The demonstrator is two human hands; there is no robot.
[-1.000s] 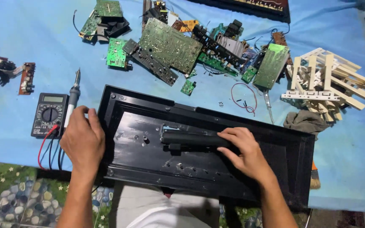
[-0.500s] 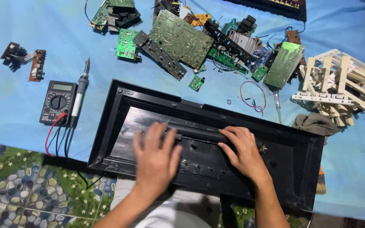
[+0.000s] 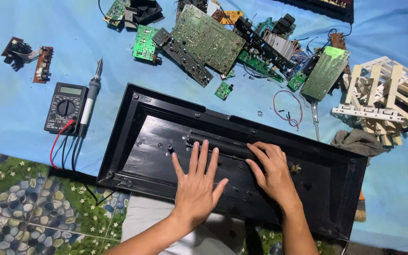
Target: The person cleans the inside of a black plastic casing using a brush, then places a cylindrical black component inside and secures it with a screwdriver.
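A long black plastic case (image 3: 157, 127) lies open side up across a blue cloth (image 3: 15, 127), its near edge hanging over the person's lap and a floor mat printed with pebbles and small flowers (image 3: 29, 198). Both hands rest inside the case, close together but not touching each other. The left hand (image 3: 197, 182) lies flat, palm down, fingers spread and straight, with the fingertips up against a dark raised bar (image 3: 223, 145) that runs along the middle of the case. The right hand (image 3: 272, 172) sits just beside it, fingers slightly bent, its fingertips on the right end of the same bar; neither hand is closed around anything. To the left of the case, on the cloth, lies a black meter (image 3: 65, 107) with red and black leads, and a soldering iron (image 3: 92, 94) rests just beside it. Beyond the case is a heap of green circuit boards (image 3: 208, 38) and loose parts, with a loop of red wire (image 3: 289, 106) near the far edge. At the right stand pale slatted frames (image 3: 383, 94), and a grey rag (image 3: 357, 140) lies just by the case's right corner
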